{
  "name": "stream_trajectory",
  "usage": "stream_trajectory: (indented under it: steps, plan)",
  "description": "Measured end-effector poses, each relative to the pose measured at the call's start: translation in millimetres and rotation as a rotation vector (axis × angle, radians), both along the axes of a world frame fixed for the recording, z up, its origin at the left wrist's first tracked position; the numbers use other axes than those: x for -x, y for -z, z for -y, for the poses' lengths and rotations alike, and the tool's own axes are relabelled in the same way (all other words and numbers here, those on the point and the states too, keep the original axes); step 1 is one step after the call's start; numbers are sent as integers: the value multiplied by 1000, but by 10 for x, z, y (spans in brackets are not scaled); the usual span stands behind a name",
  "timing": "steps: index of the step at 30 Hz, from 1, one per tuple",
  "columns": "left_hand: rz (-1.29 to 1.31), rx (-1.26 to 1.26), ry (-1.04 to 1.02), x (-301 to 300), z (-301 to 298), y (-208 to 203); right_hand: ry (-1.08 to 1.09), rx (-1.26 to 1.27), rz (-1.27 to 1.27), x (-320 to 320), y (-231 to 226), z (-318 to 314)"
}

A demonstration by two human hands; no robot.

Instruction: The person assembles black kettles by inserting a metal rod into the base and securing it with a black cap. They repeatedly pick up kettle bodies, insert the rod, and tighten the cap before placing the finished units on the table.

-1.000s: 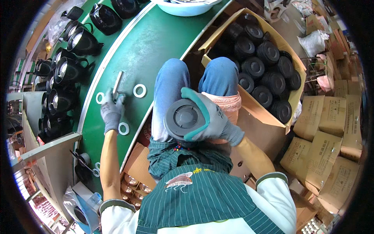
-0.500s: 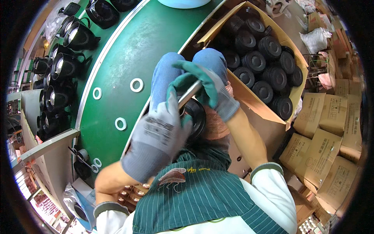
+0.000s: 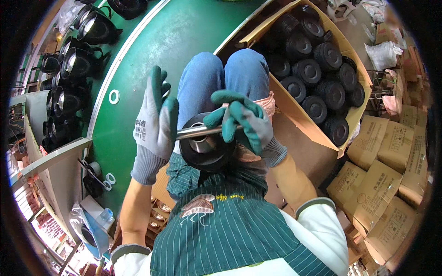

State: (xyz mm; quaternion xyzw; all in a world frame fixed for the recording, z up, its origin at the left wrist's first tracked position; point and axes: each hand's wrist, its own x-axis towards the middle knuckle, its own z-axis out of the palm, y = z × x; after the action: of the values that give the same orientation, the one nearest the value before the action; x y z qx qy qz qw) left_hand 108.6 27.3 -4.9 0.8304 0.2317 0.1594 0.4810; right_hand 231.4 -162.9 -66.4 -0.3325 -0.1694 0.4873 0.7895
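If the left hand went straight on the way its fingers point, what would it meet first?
Probably the white strip near the picture's top edge, after the left hand crosses over the green table. Depth is unclear; it might pass above.

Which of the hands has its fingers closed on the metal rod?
The right hand: its fingers curl over the rod, whereas the left hand is open, with its fingers extended.
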Motion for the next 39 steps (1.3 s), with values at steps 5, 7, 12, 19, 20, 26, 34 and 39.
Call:
stream_trajectory:
  steps: [5, 7, 12, 19, 20, 26, 34, 39]
  plan:
    - [-76, -72, 207, 0, 322, -221, 36, -37, 86, -249, 124, -6]
    - [-26, 36, 161, 5, 177, -89, 25, -66, -13, -182, 80, 64]
    - [62, 275, 303, -155, -348, 301, -16, -316, 663, 88, -96, 117]
    - [385, 415, 747, -885, -240, 370, -499, -267, 1522, 289, -729, -79]
    - [373, 415, 800, -1010, -125, 379, -698, -262, 1566, 345, -758, -160]
    - [423, 506, 1055, -1393, 303, 464, -630, -155, 1556, 590, -639, -375]
    - [-643, -255, 572, -498, -80, -357, -285, -234, 1457, 334, -553, -447]
    - [-773, -508, 645, -362, 10, -638, 49, -514, 871, 122, -651, -150]
